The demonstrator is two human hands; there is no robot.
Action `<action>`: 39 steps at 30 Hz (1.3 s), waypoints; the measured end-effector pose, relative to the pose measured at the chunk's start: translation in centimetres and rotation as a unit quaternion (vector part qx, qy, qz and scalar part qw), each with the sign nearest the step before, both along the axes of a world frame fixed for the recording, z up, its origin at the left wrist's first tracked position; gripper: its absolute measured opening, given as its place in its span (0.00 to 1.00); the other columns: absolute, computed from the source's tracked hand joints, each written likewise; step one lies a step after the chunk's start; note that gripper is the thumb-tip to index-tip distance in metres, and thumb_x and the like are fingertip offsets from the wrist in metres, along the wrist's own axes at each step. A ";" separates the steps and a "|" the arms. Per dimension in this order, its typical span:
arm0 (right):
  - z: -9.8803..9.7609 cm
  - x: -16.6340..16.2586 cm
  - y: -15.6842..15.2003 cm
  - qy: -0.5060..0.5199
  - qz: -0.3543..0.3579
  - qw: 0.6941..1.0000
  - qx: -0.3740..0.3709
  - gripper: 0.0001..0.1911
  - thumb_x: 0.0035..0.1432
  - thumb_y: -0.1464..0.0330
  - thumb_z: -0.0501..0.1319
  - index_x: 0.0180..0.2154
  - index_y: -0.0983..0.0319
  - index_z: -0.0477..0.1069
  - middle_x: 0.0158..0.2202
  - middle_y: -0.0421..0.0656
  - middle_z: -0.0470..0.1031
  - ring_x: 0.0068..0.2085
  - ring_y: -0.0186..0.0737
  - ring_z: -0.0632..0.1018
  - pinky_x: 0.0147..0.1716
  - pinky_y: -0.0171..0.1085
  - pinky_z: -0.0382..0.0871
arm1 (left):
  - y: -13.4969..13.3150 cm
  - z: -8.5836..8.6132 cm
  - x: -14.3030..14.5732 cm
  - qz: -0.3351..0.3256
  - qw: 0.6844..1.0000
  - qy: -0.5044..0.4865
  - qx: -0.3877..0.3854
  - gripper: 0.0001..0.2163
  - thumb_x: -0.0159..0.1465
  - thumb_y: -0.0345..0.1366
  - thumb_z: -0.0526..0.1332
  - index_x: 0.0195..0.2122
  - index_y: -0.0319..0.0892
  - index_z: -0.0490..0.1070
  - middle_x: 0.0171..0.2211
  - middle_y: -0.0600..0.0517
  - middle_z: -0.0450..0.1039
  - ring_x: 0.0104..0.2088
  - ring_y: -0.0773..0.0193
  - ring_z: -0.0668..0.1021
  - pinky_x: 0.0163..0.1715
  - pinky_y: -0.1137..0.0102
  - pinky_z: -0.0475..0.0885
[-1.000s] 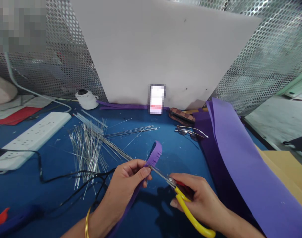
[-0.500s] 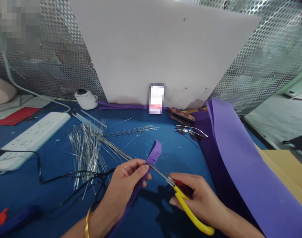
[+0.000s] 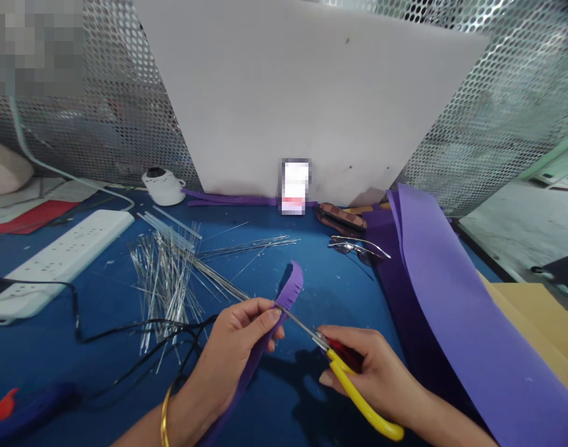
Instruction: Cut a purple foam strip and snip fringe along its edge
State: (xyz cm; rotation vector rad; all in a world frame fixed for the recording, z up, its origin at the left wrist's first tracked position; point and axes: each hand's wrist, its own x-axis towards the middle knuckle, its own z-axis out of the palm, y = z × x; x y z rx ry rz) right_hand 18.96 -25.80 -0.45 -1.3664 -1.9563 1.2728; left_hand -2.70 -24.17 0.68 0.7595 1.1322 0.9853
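A purple strip (image 3: 292,287), its upper end curled and its edge notched with small cuts, is pinched between the thumb and fingers of my left hand (image 3: 249,329). The strip's lower part runs down beneath my left wrist. My right hand (image 3: 372,366) grips scissors (image 3: 358,397) with yellow handles, and something red shows under its fingers. The scissor blades reach the strip's edge right beside my left thumb and look almost closed. The tip is partly hidden at the strip.
Thin metal wires (image 3: 167,292) lie scattered at left, near a white power strip (image 3: 64,261) and black cables. Purple sheets (image 3: 451,279) are stacked at right. Glasses (image 3: 358,248), a checkered case (image 3: 340,217), a phone (image 3: 295,186) and a white cup (image 3: 163,186) stand or lie toward the back.
Both hands, the scissors and the strip stay nearly in the same place. The view has shifted very slightly.
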 end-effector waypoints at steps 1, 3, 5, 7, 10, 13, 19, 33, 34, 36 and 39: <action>0.0 0.0 0.0 0.010 0.001 1.000 -0.010 0.07 0.52 0.66 0.67 0.32 0.63 0.73 0.25 0.34 0.59 0.27 0.33 0.58 0.26 0.31 0.55 | 0.0 0.0 0.0 -0.001 1.000 -0.004 -0.001 0.07 0.56 0.37 0.68 0.26 0.39 0.76 0.20 0.55 0.73 0.21 0.72 0.69 0.24 0.77 0.62; 0.1 0.0 0.0 0.038 0.004 0.998 -0.040 0.07 0.52 0.66 0.66 0.32 0.63 0.73 0.24 0.34 0.57 0.27 0.33 0.57 0.25 0.31 0.53 | 0.0 0.0 0.0 -0.005 1.000 -0.014 -0.005 0.07 0.56 0.37 0.68 0.26 0.39 0.76 0.20 0.56 0.73 0.21 0.72 0.69 0.24 0.77 0.62; 0.0 0.0 0.1 0.071 0.009 0.995 -0.072 0.07 0.52 0.66 0.66 0.30 0.63 0.72 0.24 0.34 0.55 0.27 0.32 0.56 0.24 0.31 0.52 | 0.1 -0.1 0.0 -0.006 1.000 -0.019 -0.008 0.07 0.57 0.37 0.68 0.26 0.40 0.76 0.20 0.56 0.73 0.21 0.72 0.69 0.24 0.77 0.62; -0.1 0.1 0.1 0.106 0.015 0.989 -0.102 0.09 0.52 0.65 0.66 0.30 0.63 0.71 0.24 0.34 0.54 0.27 0.31 0.55 0.24 0.31 0.50 | 0.1 -0.1 -0.1 -0.010 1.000 -0.023 -0.010 0.07 0.57 0.37 0.68 0.27 0.40 0.76 0.20 0.56 0.73 0.21 0.73 0.69 0.24 0.77 0.62; -0.5 0.3 0.2 0.154 0.026 0.979 -0.133 0.13 0.53 0.60 0.67 0.33 0.64 0.73 0.24 0.34 0.53 0.26 0.30 0.53 0.23 0.31 0.49 | 0.1 -0.1 -0.1 -0.016 0.999 -0.030 -0.011 0.08 0.58 0.37 0.67 0.26 0.40 0.75 0.21 0.56 0.73 0.21 0.73 0.69 0.23 0.78 0.62; -0.7 0.4 0.4 0.192 0.037 0.968 -0.157 0.21 0.53 0.54 0.67 0.39 0.64 0.74 0.25 0.34 0.54 0.25 0.30 0.54 0.23 0.31 0.49 | 0.1 -0.1 -0.2 -0.017 0.999 -0.031 -0.009 0.08 0.58 0.38 0.67 0.26 0.40 0.75 0.21 0.56 0.73 0.21 0.73 0.69 0.23 0.78 0.62; -0.7 0.2 0.3 0.154 0.017 0.979 -0.130 0.18 0.51 0.56 0.69 0.35 0.64 0.74 0.24 0.34 0.54 0.26 0.31 0.54 0.23 0.31 0.50 | 0.1 -0.1 0.0 -0.006 1.000 -0.024 -0.011 0.07 0.55 0.37 0.70 0.28 0.39 0.76 0.21 0.55 0.74 0.22 0.72 0.69 0.24 0.77 0.63; -0.2 0.1 -0.3 -0.002 -0.020 0.999 0.029 0.22 0.46 0.72 0.71 0.45 0.57 0.75 0.33 0.38 0.72 0.29 0.35 0.69 0.28 0.31 0.62 | 0.2 0.4 0.2 0.020 1.000 0.024 0.003 0.08 0.52 0.38 0.70 0.26 0.39 0.76 0.20 0.55 0.73 0.20 0.72 0.68 0.23 0.75 0.61; -0.2 0.1 -0.4 -0.004 -0.019 0.999 0.032 0.22 0.46 0.72 0.71 0.46 0.57 0.75 0.33 0.38 0.72 0.29 0.35 0.69 0.28 0.31 0.62 | 0.2 0.4 0.2 0.019 1.000 0.024 0.003 0.08 0.52 0.38 0.70 0.26 0.39 0.76 0.20 0.55 0.73 0.20 0.72 0.68 0.24 0.75 0.61; -0.2 0.1 -0.3 -0.003 -0.018 0.999 0.031 0.22 0.46 0.71 0.71 0.45 0.58 0.75 0.33 0.38 0.72 0.29 0.35 0.68 0.27 0.31 0.62 | 0.2 0.3 0.1 0.016 1.000 0.024 0.004 0.08 0.52 0.38 0.70 0.26 0.39 0.75 0.20 0.55 0.73 0.20 0.72 0.68 0.24 0.75 0.61; -0.2 0.2 -0.2 0.008 -0.012 1.000 0.022 0.19 0.47 0.70 0.71 0.43 0.59 0.76 0.33 0.39 0.73 0.30 0.36 0.68 0.29 0.32 0.63 | 0.2 0.3 0.1 0.010 1.000 0.024 0.007 0.08 0.52 0.38 0.70 0.26 0.39 0.76 0.20 0.55 0.73 0.20 0.72 0.68 0.24 0.75 0.62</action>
